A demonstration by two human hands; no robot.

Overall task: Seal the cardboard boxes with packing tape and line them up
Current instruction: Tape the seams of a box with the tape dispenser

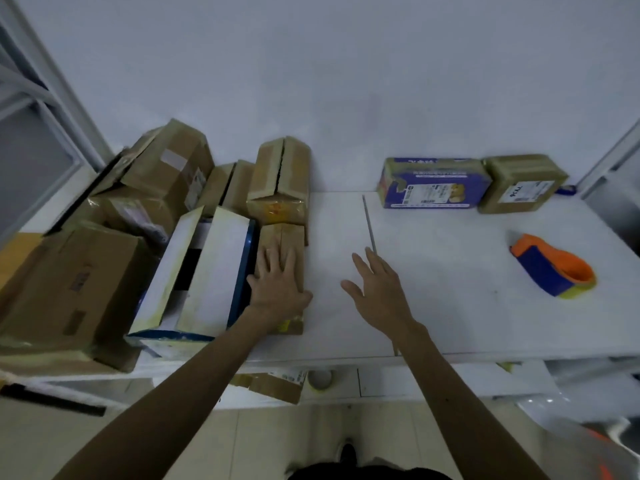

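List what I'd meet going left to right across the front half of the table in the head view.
From the left: large brown box → open white box with blue sides → left hand → right hand → orange and blue tape dispenser.

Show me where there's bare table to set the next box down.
Bare table runs from the right hand to the tape dispenser, in front of the blue box. Left of the left hand, piled boxes crowd.

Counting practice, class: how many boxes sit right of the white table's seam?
2: a blue box by the wall, a brown taped cardboard box to its right. None seem hidden.
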